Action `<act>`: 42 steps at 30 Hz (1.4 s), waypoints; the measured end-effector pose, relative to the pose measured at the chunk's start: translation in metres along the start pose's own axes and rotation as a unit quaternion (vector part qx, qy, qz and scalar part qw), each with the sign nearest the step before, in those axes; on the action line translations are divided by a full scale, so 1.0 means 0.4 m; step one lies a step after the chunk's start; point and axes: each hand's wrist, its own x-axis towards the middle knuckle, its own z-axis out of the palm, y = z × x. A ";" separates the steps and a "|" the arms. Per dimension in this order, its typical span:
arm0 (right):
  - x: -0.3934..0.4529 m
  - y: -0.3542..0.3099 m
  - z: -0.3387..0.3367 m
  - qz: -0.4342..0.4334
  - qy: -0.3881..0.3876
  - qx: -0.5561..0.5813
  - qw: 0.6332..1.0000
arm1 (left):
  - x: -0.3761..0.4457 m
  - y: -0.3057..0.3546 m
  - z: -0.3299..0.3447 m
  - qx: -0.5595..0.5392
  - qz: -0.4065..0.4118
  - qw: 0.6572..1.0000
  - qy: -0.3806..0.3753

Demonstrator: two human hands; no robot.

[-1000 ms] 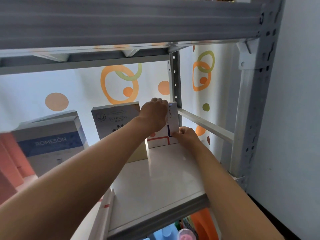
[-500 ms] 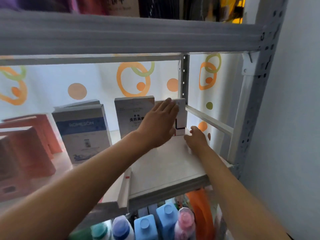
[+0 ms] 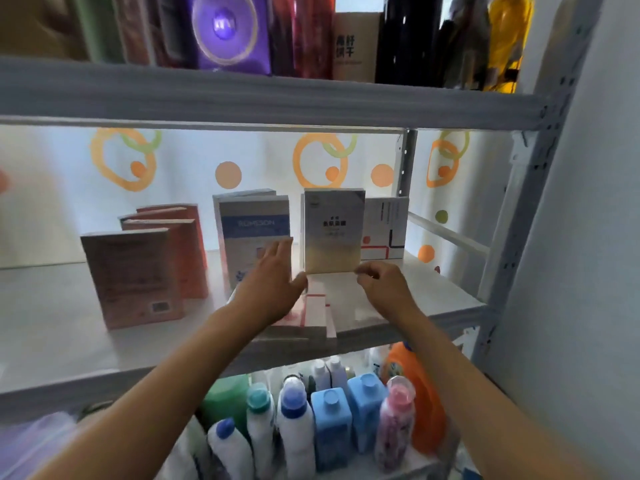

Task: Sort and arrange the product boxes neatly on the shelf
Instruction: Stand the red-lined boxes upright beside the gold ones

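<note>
Both hands have come back from the rear of the shelf [image 3: 398,299] since half a second ago. Then the left hand [image 3: 268,289] lay flat against the white box [image 3: 384,225] at the back right corner and the right hand [image 3: 384,284] sat at that box's foot; now neither touches it, and the white box stands upright alone in the corner, just beside the gold box [image 3: 332,233]. The view has also drawn back and down, so the top shelf's packages and the bottles [image 3: 329,420] below now show.

The left hand is spread, fingers [image 3: 282,251] straight and wide, holding nothing; its fingertips overlap the lower front of the blue box [image 3: 254,230], though contact cannot be told. Under its palm lies a flat white carton with red lines [image 3: 317,306] near the shelf's front edge; whether the palm rests on it cannot be told. The right hand hovers over the shelf just in front of the gold box's lower right corner, fingers [image 3: 363,271] loosely curled, gripping nothing, apart from the box.

Left of the blue box stand the orange boxes [image 3: 138,271], upright in a staggered group, well apart from both hands
</note>
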 end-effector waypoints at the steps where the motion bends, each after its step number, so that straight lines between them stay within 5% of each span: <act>1: -0.012 -0.025 0.015 -0.005 -0.014 0.000 1.000 | -0.018 -0.019 -0.016 -0.002 -0.019 1.000 0.009; 7: -0.056 -0.143 0.080 0.005 -0.082 -0.052 0.995 | -0.090 -0.131 -0.086 -0.082 -0.118 0.989 0.025; 14: -0.065 -0.192 0.072 0.142 -0.214 -0.158 0.953 | -0.150 -0.139 -0.088 -0.151 -0.224 0.958 -0.094; 21: -0.079 -0.185 0.094 0.132 -0.179 -0.112 0.968 | -0.187 -0.128 -0.026 -0.151 -0.158 0.976 0.003; 30: -0.100 -0.151 0.041 0.077 -0.058 0.161 0.982 | -0.126 -0.015 -0.083 -0.220 0.014 0.954 0.204; 36: -0.062 -0.090 -0.019 0.030 -0.038 0.214 0.976 | -0.060 0.100 -0.090 -0.196 0.065 0.964 0.166; 42: -0.019 0.036 -0.108 -0.019 0.074 0.150 0.986 | 0.054 0.197 0.017 -0.222 0.133 0.962 0.087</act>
